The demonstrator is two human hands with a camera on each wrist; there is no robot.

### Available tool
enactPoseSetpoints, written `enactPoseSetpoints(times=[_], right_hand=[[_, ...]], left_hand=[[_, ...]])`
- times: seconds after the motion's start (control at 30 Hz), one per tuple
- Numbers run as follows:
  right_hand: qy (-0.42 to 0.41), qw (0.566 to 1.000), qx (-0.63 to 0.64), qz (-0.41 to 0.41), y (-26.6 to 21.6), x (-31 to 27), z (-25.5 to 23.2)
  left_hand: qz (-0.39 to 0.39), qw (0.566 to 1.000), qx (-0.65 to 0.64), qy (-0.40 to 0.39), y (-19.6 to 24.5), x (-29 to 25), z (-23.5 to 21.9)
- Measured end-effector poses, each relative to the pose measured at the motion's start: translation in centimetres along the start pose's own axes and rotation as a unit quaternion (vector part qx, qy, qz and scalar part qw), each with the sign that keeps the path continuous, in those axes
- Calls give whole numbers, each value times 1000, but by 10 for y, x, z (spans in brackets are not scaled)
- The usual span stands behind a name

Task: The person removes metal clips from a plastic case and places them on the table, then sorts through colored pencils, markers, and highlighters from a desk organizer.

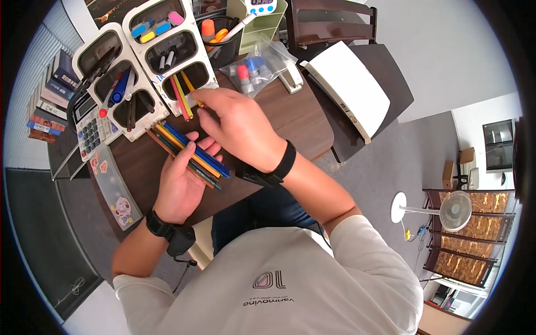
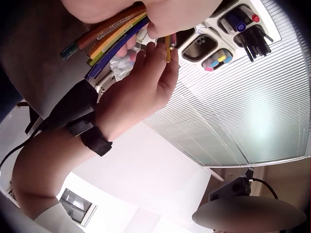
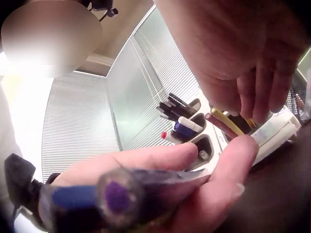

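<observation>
My left hand (image 1: pixel 181 187) holds a bundle of coloured pencils (image 1: pixel 207 162), blue, yellow, green and brown among them, between thumb and fingers over the table. Up close in the right wrist view, a purple-cored pencil end (image 3: pixel 117 196) belongs to this bundle. My right hand (image 1: pixel 240 120) is at the lower right compartment of the white desk organizer (image 1: pixel 135 56), pinching a yellow-orange pencil (image 1: pixel 190 82) that slants out of it; its fingers partly hide the pencil. Beside it, a pinkish-red pencil (image 3: pixel 221 125) and a yellow pencil (image 3: pixel 227 120) lean out of the same compartment.
Highlighters (image 1: pixel 162 28), markers (image 1: pixel 119 86) and black pens fill other compartments. Around the organizer are a calculator (image 1: pixel 92 134), a stickered clear case (image 1: pixel 114 184), a mesh cup (image 1: pixel 223 54), a plastic bag (image 1: pixel 268 70) and a stapler (image 1: pixel 291 79). A chair (image 1: pixel 335 22) stands beyond.
</observation>
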State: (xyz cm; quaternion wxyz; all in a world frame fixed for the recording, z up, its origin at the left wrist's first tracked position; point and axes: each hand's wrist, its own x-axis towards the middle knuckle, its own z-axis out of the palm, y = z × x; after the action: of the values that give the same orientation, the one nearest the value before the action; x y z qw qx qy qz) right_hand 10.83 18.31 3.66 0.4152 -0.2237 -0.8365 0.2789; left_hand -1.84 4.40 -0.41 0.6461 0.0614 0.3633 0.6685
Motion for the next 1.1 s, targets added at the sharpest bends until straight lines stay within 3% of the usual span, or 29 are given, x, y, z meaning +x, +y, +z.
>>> enactPoseSetpoints(times=[0.03,0.17,0.33,0.47,0.53,0.57,0.6,0.67,0.83,0.93,1.03,1.1], right_hand=[[-39,999,-15,7,1,0,0],[-57,998,4,32,-2,-2,5],[-41,999,-21,-1,-1,-4,4],[-57,994,-84,34,-14,-12,-8],[-17,997,-63,41,-21,-25,-17],[-30,993,-39,105,-29,-33,-22],[-34,993,-39,104,-33,-42,-27],[-158,968,-29,193,-39,-57,-35],[-140,975,-25,173,-34,-80,-34],[-76,987,-90,111,-32,-81,-38],[-56,991,-68,97,-36,-79,-50],[4,991,35,128,-40,-78,-63]], left_hand=[[1,1000,0,-1,0,1,0],[2,1000,-12,-26,-1,2,-4],[-10,999,-15,-37,1,0,-2],[-9,999,-22,-43,2,-2,1],[0,999,-21,-38,1,-2,0],[2,999,-16,-35,0,-1,-4],[4,999,-10,-33,0,0,-6],[13,999,-10,-27,-3,-1,-2],[29,999,12,-45,-7,0,-5],[34,998,-13,-50,-8,0,-3],[31,999,-14,-32,-6,-1,-2],[17,1000,9,-13,-5,-1,-7]])
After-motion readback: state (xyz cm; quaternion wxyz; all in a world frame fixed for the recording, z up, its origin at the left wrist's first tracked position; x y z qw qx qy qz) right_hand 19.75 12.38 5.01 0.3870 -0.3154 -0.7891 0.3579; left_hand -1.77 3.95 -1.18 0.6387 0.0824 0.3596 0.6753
